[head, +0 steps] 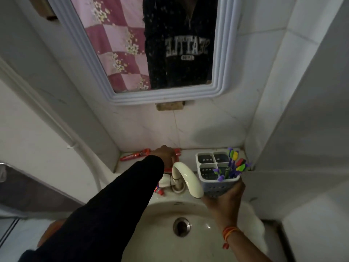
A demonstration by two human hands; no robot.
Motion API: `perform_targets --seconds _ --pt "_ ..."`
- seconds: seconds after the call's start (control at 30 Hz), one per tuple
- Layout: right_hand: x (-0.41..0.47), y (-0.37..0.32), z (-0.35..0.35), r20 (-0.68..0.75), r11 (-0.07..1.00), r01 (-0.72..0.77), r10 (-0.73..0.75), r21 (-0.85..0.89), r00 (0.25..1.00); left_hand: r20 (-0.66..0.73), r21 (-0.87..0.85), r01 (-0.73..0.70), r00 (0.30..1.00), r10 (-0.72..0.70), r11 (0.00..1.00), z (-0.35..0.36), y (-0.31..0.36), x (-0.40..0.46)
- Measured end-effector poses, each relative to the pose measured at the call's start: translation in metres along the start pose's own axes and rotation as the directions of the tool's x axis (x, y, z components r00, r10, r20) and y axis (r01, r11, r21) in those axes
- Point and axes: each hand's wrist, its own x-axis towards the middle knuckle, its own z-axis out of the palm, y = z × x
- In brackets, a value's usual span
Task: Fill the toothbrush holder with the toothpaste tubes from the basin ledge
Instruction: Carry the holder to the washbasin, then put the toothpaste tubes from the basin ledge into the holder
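The pale, perforated toothbrush holder point(211, 188) has four compartments, and several colourful toothbrushes point(234, 165) stand in its near right one. My right hand point(224, 200) grips it from below, just right of the tap. On the back ledge, my left hand point(164, 155) has its fingers curled over a red toothpaste tube point(177, 153). Another red tube point(134, 155) lies flat on the ledge to its left. A white and red tube point(162, 184) lies by the tap base, partly hidden by my sleeve.
A cream tap point(188, 176) arches over the basin point(204, 233) between my hands. The drain point(181, 226) is below it. A framed mirror point(162, 97) hangs above the ledge. Tiled walls close in on the right and left.
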Motion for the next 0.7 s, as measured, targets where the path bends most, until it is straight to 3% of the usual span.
perform_targets --seconds 0.4,0.57,0.7 --pt "-0.018 0.025 0.001 0.121 0.997 -0.050 0.042 0.064 0.992 0.017 0.181 -0.059 0.998 0.057 0.982 0.018 0.001 0.015" --pt "-0.015 0.019 -0.002 0.149 0.995 -0.066 0.054 0.077 0.987 -0.117 0.093 -0.095 0.988 0.106 0.991 -0.021 0.000 0.005" --pt "-0.017 0.012 -0.002 0.161 0.990 -0.096 0.078 0.101 0.984 -0.319 -0.078 -0.239 0.926 0.203 0.968 -0.060 0.019 -0.022"
